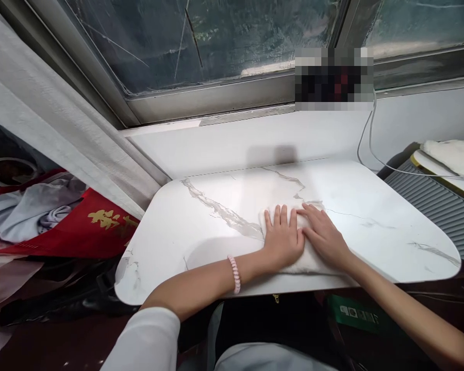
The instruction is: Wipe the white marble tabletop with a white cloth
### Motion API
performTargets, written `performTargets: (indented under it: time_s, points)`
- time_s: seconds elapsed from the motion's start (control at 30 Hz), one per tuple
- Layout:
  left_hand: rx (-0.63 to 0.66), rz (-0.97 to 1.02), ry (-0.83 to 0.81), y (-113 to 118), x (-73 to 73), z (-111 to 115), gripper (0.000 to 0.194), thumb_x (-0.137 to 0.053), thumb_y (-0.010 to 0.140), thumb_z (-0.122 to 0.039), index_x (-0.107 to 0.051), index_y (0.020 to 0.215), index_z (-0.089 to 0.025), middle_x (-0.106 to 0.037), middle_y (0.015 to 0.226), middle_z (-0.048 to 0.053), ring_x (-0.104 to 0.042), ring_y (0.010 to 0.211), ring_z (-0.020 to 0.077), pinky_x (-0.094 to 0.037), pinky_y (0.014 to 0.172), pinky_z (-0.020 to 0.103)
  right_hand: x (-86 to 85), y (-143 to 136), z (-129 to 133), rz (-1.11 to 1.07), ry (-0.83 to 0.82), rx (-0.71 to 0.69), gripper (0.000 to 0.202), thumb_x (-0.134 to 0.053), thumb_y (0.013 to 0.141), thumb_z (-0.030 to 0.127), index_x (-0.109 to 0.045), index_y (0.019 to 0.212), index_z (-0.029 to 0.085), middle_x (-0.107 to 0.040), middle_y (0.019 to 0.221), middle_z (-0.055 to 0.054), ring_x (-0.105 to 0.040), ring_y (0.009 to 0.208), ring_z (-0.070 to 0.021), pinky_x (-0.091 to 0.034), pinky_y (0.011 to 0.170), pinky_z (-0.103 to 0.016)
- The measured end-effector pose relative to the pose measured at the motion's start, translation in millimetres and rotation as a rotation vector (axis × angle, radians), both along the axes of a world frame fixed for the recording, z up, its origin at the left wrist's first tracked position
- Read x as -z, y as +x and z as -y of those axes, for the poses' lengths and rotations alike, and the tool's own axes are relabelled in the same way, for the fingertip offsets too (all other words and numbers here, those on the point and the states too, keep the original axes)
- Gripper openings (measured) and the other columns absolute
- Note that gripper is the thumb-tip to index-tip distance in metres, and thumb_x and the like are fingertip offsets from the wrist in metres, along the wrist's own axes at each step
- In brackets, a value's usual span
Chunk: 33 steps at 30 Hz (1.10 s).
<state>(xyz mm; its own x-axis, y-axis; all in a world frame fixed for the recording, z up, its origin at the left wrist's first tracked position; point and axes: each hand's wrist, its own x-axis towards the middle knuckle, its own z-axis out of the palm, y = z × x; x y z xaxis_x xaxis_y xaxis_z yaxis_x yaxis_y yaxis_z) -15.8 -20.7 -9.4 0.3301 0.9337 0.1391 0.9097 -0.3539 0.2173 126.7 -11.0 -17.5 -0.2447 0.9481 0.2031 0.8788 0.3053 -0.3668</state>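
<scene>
A white, slightly fluffy cloth lies folded on the white marble-patterned table. My left hand presses flat on its left part, fingers stretched out and a little apart. Beside it, my right hand rests flat on the right part, its fingers stretched and pointing up and left. The two hands touch or nearly touch at the thumbs. Much of the cloth is hidden beneath them. A pink beaded bracelet circles my left wrist.
Behind the table are a white wall and a window. A pale curtain hangs left, near a red bag with clothes. White cables run down to the right, by a grey ribbed surface and another white cloth.
</scene>
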Motion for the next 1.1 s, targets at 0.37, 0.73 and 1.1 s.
performTargets:
  time_s: [0.37, 0.73, 1.1]
  points:
    - [-0.081, 0.073, -0.027, 17, -3.2, -156, 0.050, -0.027, 0.097, -0.032, -0.038, 0.145, -0.019, -0.037, 0.153, 0.008, -0.026, 0.144, 0.0232, -0.015, 0.119, 0.051, -5.3, -1, -154, -0.055, 0.075, 0.079, 0.043, -0.033, 0.087, 0.021, -0.058, 0.122, 0.019, -0.054, 0.140, -0.010, -0.043, 0.134, -0.0248, -0.029, 0.114, -0.048]
    - [-0.108, 0.098, 0.060, 21, -1.1, -213, 0.042, -0.031, 0.097, -0.029, -0.048, 0.134, -0.022, -0.045, 0.146, 0.008, -0.036, 0.136, 0.0213, -0.020, 0.118, 0.047, -9.1, -4, -206, -0.119, 0.126, 0.185, 0.039, -0.039, 0.082, 0.021, -0.063, 0.112, 0.020, -0.067, 0.117, -0.008, -0.057, 0.107, -0.0270, -0.043, 0.099, -0.041]
    - [-0.097, 0.085, 0.013, 25, -1.2, -179, 0.049, -0.029, 0.097, -0.030, -0.041, 0.143, -0.018, -0.039, 0.152, 0.008, -0.030, 0.142, 0.0217, -0.018, 0.119, 0.046, -0.1, 4, -172, 0.059, 0.099, 0.174, 0.051, -0.028, 0.093, 0.024, -0.050, 0.139, 0.017, -0.045, 0.149, -0.009, -0.038, 0.138, -0.0249, -0.031, 0.113, -0.044]
